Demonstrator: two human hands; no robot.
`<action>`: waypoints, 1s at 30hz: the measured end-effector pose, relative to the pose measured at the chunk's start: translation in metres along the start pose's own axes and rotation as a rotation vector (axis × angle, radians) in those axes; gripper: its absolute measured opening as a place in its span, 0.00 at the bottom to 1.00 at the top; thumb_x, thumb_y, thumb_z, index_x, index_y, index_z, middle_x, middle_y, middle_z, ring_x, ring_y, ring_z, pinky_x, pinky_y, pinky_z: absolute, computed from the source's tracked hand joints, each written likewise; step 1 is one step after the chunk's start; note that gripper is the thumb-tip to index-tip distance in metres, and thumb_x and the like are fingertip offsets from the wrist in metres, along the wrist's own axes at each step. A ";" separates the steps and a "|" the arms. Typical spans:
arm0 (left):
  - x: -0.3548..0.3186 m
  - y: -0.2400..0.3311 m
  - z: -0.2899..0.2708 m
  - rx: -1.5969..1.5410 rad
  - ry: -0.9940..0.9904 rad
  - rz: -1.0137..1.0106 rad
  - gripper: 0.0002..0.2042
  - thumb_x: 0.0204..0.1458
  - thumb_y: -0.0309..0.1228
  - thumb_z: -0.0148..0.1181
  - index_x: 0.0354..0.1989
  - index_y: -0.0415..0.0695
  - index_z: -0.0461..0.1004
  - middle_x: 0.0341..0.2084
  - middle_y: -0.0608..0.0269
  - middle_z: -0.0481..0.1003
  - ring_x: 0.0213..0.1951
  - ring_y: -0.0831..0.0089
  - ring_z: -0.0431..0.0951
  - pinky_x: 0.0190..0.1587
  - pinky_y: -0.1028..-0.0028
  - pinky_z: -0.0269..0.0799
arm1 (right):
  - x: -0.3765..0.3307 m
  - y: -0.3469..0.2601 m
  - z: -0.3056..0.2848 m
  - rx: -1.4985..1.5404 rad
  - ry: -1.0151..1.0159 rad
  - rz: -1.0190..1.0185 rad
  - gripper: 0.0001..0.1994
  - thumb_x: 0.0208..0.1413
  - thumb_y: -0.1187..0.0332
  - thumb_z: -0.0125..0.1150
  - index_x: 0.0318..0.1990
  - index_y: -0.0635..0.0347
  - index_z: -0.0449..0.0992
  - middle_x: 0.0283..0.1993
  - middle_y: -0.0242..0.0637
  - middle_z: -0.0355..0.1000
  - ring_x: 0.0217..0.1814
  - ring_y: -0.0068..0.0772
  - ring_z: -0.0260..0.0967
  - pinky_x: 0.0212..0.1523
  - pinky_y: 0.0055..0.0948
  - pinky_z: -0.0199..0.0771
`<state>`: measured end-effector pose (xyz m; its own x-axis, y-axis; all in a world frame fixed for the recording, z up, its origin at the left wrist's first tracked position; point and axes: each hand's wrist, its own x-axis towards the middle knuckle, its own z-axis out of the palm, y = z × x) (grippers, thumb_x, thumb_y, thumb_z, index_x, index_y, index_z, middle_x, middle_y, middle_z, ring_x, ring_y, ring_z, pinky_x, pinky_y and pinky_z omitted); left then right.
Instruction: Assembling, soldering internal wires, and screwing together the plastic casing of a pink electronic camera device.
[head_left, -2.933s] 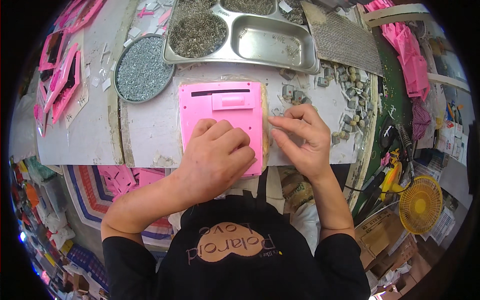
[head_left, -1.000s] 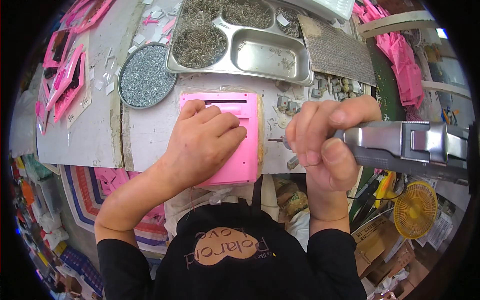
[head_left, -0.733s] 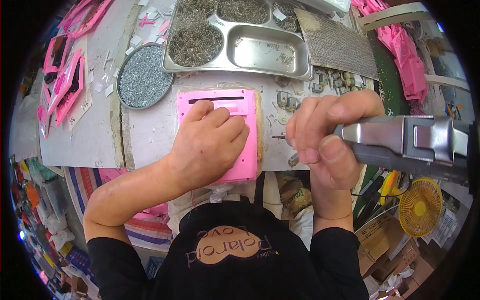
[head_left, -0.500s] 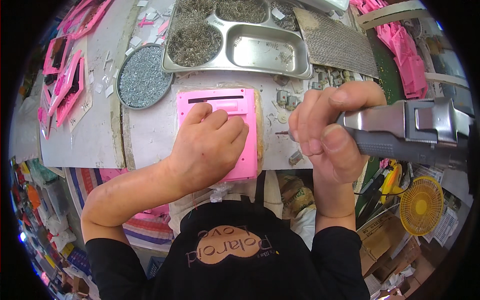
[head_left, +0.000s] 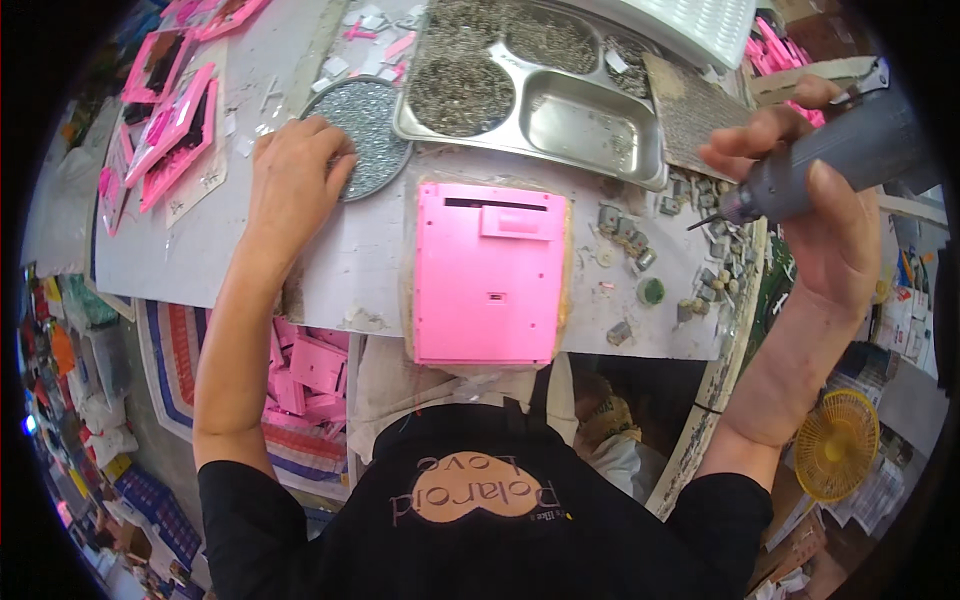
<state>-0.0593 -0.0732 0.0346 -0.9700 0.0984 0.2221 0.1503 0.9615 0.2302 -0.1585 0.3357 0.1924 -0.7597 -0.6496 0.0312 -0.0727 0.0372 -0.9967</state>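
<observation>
- Pink plastic panel (head_left: 489,273) is lying flat at the near edge of the tabletop (head_left: 330,270), dead centre, with its bottom edge hanging slightly over; nobody is touching it.
- Left hand (head_left: 296,185) is reaching out to 10 o'clock of the panel, fingertips resting on the round dish of small screws (head_left: 372,135); the grip is loose, fingers bent down onto the screws, and I cannot tell whether it is pinching one.
- Right hand (head_left: 835,205) is up at 2 o'clock of the panel, wrapping closed around the grey electric screwdriver (head_left: 825,160), with the bit pointing left and down, well apart from the panel.
- Steel compartment tray (head_left: 530,100) is sitting at 12 o'clock of the panel, with screws filling some of its compartments.
- Small grey metal parts (head_left: 640,235) are scattering across the tabletop between the panel and the right hand.
- Handling, as a judgement: the panel is looking light, stiff, thin-walled and smooth, so it is likely sliding easily; best taken by pressing flat on top or pinching the side edges, not by the raised tab.
- Versus half a second ago: the left hand is no longer pressing on the panel and is now at the screw dish; the screwdriver is now lifted up and away to the right, and the panel's whole face is showing.
</observation>
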 end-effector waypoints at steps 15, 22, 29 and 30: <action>-0.054 0.134 -0.013 -0.674 -0.013 0.299 0.07 0.49 0.28 0.70 0.34 0.49 0.78 0.29 0.68 0.78 0.33 0.67 0.77 0.47 0.61 0.63 | -0.032 0.035 0.153 0.411 0.075 -0.391 0.17 0.62 0.61 0.69 0.49 0.50 0.66 0.20 0.26 0.66 0.18 0.26 0.63 0.22 0.31 0.64; -0.057 0.135 -0.012 -0.784 -0.015 0.238 0.08 0.47 0.26 0.72 0.33 0.49 0.79 0.28 0.68 0.79 0.31 0.67 0.78 0.47 0.61 0.64 | -0.031 0.039 0.163 0.426 0.119 -0.345 0.16 0.62 0.60 0.70 0.46 0.49 0.67 0.19 0.25 0.66 0.17 0.26 0.63 0.22 0.31 0.64; -0.039 0.104 -0.011 -0.654 0.120 0.244 0.10 0.45 0.30 0.73 0.36 0.47 0.80 0.36 0.66 0.78 0.42 0.65 0.77 0.53 0.57 0.66 | -0.025 0.052 0.159 0.518 0.114 -0.377 0.17 0.57 0.66 0.73 0.48 0.57 0.70 0.24 0.36 0.69 0.23 0.31 0.66 0.28 0.35 0.69; -0.024 0.078 -0.005 -0.623 0.216 0.135 0.11 0.46 0.31 0.72 0.38 0.48 0.81 0.37 0.66 0.78 0.45 0.65 0.77 0.55 0.56 0.65 | -0.026 0.053 0.156 0.487 0.150 -0.353 0.18 0.58 0.64 0.73 0.48 0.55 0.69 0.23 0.34 0.68 0.22 0.31 0.65 0.28 0.34 0.69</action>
<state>-0.0234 -0.0019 0.0517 -0.8846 0.0915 0.4573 0.4126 0.6104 0.6761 -0.0416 0.2356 0.1265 -0.8288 -0.4441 0.3405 -0.0601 -0.5344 -0.8431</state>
